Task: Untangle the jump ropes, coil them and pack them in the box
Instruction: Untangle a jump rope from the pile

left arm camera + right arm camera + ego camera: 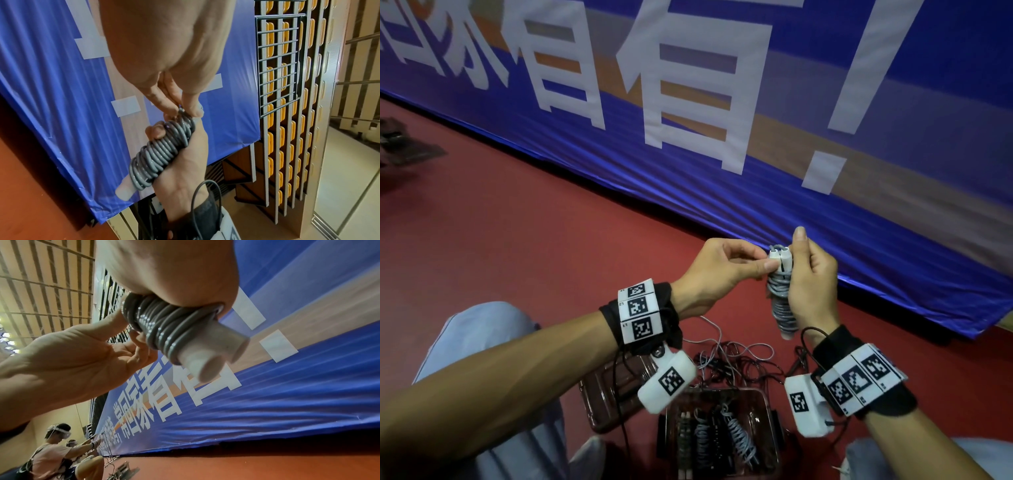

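A grey jump rope (779, 301) is wound in tight turns round its two white handles (779, 255), which stand upright and side by side. My right hand (808, 274) grips this bundle round its middle, thumb up along the handles. My left hand (765, 262) pinches the bundle near its top; in the left wrist view its fingertips (185, 107) pinch the last turn of the grey jump rope (164, 151). The right wrist view shows the handles' butt ends (213, 356) sticking out of the coil (164, 326). Below my wrists lies a clear box (765, 397) holding several coiled ropes.
A tangle of thin ropes (739, 363) lies on the red floor (534, 240) just beyond the box, with the box lid (606, 397) to its left. A blue banner (825, 171) runs along the far side. Other people (51, 451) sit further down the banner.
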Demonstrator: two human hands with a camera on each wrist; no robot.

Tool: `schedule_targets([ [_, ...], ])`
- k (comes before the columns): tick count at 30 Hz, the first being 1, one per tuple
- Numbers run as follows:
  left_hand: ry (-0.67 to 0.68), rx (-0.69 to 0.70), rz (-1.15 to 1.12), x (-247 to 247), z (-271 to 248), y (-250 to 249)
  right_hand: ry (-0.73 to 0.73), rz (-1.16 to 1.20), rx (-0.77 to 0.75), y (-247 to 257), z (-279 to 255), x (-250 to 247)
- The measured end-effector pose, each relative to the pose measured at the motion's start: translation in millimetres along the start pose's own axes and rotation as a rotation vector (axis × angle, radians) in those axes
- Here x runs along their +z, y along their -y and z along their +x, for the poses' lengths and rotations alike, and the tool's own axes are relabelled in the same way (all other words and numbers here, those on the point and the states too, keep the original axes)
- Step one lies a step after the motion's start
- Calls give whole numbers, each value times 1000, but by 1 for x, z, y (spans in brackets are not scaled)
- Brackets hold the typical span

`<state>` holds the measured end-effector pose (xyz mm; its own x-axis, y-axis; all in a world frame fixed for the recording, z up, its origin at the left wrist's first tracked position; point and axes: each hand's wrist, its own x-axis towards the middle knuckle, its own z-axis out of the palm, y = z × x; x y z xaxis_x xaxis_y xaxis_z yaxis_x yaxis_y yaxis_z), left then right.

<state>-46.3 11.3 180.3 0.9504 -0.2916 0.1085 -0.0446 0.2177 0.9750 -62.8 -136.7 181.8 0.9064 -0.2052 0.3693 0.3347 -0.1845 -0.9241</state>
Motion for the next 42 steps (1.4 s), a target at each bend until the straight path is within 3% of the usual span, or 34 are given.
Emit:
schedule_targets([
  [5,103,-6,28,-3,5,-4,98,257,217,-1,3,0],
  [9,395,-163,-75,-15,10,-17,314,593,609,-2,8,-7],
  [11,497,-236,-115,-20,11,-20,397,622,705,-4,11,-8],
  [13,415,-258,-114,-20,13,-15,325,469,624,-8,12,-8],
  [16,171,-144,110,-16,13,-2,174,85,400,-13,12,-9],
  [21,250,-218,113,-10,7,1,133,-136,263,-23,13,-11],
  [24,226,-211,173,-10,9,2,215,-109,274,-16,9,-6],
  [30,213,-265,66,-14,16,-10,489,223,459,-20,5,2],
  [34,124,-260,109,-21,23,-7,531,295,479,-24,-1,7],
  [37,35,-281,179,-28,29,-10,507,174,389,-21,-2,5],
  [42,-8,-323,363,-29,29,-10,457,-217,46,-19,-8,2],
])
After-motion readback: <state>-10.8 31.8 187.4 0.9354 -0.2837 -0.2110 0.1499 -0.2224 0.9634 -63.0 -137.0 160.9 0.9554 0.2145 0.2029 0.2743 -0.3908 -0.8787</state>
